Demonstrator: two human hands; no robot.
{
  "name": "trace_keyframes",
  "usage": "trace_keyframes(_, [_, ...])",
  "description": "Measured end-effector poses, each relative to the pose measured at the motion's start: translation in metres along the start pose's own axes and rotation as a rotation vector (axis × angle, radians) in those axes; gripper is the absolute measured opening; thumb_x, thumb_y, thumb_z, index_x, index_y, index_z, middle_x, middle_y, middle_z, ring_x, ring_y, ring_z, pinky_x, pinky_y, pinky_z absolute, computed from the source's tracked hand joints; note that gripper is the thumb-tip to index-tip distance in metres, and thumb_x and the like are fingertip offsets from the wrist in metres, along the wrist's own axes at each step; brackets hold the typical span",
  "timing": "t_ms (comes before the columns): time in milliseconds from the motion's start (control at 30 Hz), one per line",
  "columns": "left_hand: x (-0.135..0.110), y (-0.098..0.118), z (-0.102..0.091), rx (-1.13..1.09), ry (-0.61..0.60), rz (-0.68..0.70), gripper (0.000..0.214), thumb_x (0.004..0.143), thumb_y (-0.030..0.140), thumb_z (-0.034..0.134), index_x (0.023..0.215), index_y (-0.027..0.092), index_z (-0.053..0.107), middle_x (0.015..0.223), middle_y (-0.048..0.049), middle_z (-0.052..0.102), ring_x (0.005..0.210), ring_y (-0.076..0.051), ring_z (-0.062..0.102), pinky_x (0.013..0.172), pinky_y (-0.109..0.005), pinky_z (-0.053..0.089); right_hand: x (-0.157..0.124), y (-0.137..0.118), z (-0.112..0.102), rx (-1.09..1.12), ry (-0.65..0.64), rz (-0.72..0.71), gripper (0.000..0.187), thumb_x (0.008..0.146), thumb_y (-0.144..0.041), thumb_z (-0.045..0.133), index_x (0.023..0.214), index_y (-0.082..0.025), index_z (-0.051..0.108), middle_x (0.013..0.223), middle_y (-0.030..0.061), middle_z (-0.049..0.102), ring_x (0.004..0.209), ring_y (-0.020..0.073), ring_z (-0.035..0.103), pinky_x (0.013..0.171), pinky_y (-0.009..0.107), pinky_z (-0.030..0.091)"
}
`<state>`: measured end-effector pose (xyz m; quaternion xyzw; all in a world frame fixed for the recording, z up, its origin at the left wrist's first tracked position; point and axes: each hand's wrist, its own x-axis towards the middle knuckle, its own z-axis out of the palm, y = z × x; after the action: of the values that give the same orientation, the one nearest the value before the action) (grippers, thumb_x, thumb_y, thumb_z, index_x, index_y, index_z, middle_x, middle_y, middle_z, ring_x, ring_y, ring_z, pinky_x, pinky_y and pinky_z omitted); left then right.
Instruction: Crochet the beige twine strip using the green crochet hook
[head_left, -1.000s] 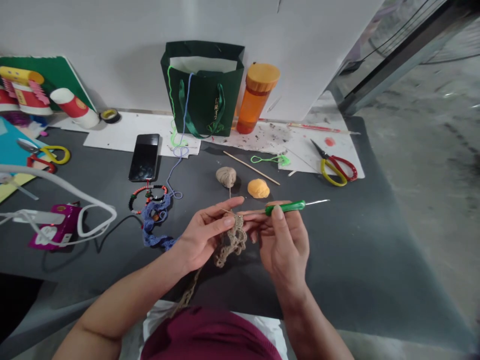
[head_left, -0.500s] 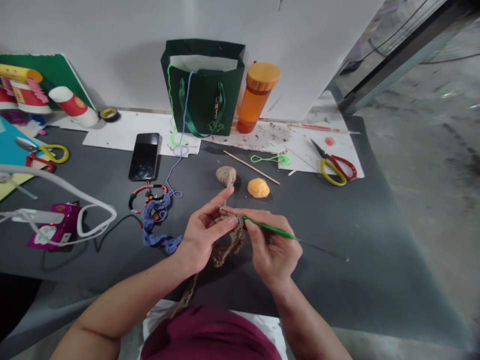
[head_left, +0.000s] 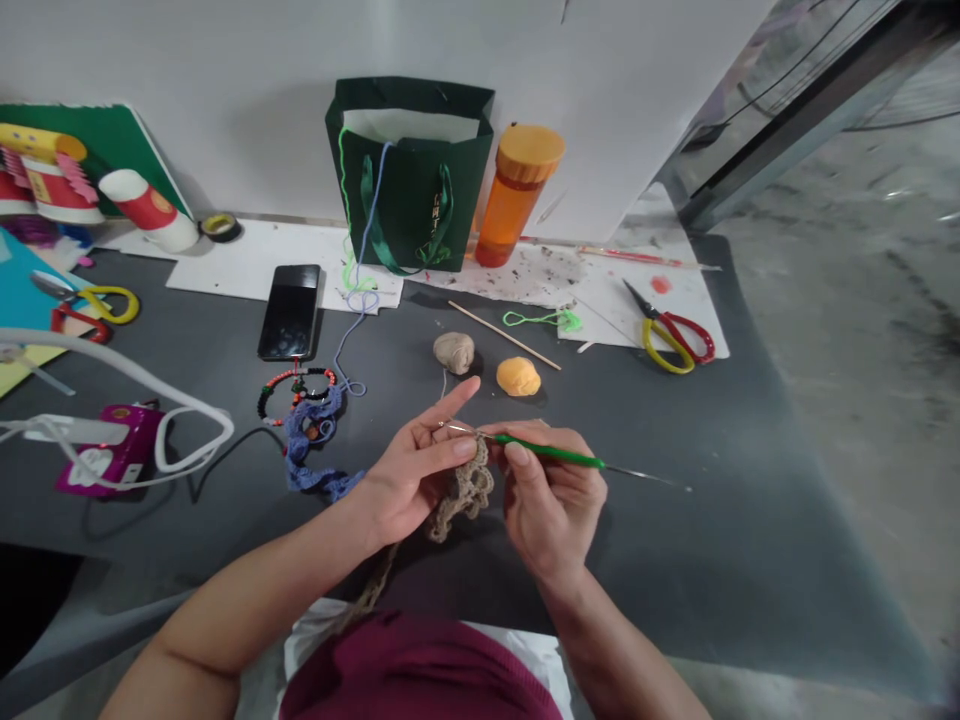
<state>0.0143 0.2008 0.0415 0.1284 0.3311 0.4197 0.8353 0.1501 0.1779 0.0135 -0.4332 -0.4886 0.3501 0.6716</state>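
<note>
You're pinching the green crochet hook [head_left: 547, 451] in your right hand [head_left: 551, 500], your left hand [head_left: 412, 470] is gripping the beige crocheted strip [head_left: 469, 490] over the worktop [head_left: 675, 560], forefinger lifting, beige yarn ball [head_left: 454, 352] sitting beyond

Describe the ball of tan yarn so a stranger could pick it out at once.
Find the dark green paper bag against the white wall. Below it on the grey tabletop sits the ball of tan yarn, left of a smooth orange lump, with a strand trailing toward the person's left hand.
</note>
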Motion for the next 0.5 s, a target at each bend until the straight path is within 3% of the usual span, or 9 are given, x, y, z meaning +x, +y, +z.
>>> trace_keyframes(267, [0.003,0.001,-0.004,0.035,-0.026,0.03,0.067,0.064,0.021,0.092,0.128,0.027,0.072,0.075,0.0047,0.068,0.072,-0.012,0.064,0.083,-0.03,0.049,-0.004,-0.003,-0.004,-0.117,0.121,-0.066,0.006,0.098,-0.024,0.062,0.102,-0.026,0.066,0.083,0.0002,0.076,0.054,0.0127,0.068,0.047,0.026,0.055])
trace_keyframes(500, [0.004,0.002,-0.001,0.012,-0.081,0.018,0.051,0.066,0.02,0.089,0.116,0.024,0.078,0.07,0.0038,0.066,0.072,-0.011,0.063,0.075,-0.026,0.05,0.011,-0.003,-0.002,0.149,0.028,0.206,0.013,0.1,-0.04,0.057,0.095,-0.028,0.059,0.065,-0.0026,0.073,0.046,0.0162,0.067,0.038,0.026,0.044])
